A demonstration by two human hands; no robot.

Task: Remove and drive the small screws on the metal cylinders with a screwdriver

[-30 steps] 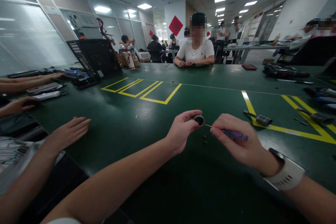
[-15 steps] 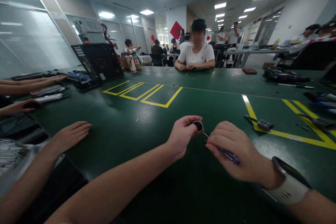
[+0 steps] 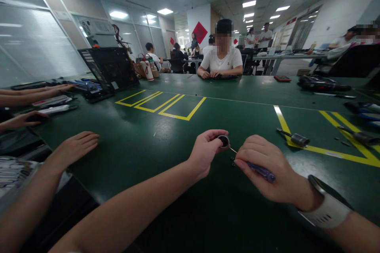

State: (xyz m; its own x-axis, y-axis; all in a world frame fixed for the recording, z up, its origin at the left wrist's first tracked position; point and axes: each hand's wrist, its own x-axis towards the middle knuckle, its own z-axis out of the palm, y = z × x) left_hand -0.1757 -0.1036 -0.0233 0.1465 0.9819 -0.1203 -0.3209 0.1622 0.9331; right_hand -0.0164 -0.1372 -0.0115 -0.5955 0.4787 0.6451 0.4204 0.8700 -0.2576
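Near the middle of the green table [image 3: 133, 134], my left hand [image 3: 208, 152] pinches a small round part [image 3: 223, 141] with a grey rim and dark inside. My right hand [image 3: 264, 166] is closed on a screwdriver [image 3: 261, 172] with a translucent purple handle. Its thin shaft points up and left, and the tip meets the lower right rim of the round part. Small dark pieces [image 3: 232, 161] lie on the table between my hands. A watch with a pale strap is on my right wrist.
Two grey cylindrical parts with shafts [image 3: 299, 139] [image 3: 360, 136] lie on yellow tape at the right. A neighbour's hand [image 3: 75, 148] rests at the left. Across the table sits a person in white [image 3: 222, 61]. A black frame [image 3: 109, 67] stands back left.
The screwdriver handle has swung slightly right and down in my right hand. The neighbour's hand at the left has shifted a little left. My left hand has barely moved.
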